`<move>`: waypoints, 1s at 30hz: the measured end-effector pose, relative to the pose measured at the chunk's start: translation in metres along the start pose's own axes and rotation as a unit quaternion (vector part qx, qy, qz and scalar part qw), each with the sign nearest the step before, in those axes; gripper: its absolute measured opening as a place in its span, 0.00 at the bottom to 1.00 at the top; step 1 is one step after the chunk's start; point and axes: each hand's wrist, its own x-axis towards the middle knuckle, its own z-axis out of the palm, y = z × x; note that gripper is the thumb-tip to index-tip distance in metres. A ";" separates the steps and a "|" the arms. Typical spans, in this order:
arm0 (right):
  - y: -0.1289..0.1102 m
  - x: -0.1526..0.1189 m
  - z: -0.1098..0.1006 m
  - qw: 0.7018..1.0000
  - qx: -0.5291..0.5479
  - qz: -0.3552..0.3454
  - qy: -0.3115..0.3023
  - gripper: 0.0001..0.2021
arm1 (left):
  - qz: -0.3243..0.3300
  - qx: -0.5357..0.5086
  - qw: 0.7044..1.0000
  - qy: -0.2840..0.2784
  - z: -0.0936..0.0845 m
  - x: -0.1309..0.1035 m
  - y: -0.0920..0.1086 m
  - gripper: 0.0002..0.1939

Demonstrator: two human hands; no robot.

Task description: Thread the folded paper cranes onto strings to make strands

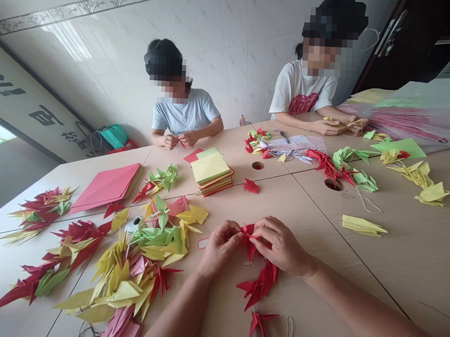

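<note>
Between my two hands is a red folded paper crane [249,236], held a little above the table. My left hand [224,245] pinches its left side with thumb and forefinger. On its right side, my right hand [281,244] grips a small red tip between thumb and fingers. A cluster of red cranes [261,285] hangs or lies just below my hands, partly under the right one. Nearer to me sits another red crane [260,325] with a pale string [289,333] beside it.
Heaped cranes [129,269] cover the table's left side. Behind them are red sheets [105,187] and a stack of square paper [212,170]. A yellow bundle [363,225] lies right, near a table hole [333,184]. Two people [186,116] [307,97] sit across, hands busy with paper.
</note>
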 end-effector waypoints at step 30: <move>0.000 -0.001 0.000 1.000 0.010 0.008 0.004 0.06 | 0.003 0.020 0.999 0.026 0.003 -0.001 -0.002 0.11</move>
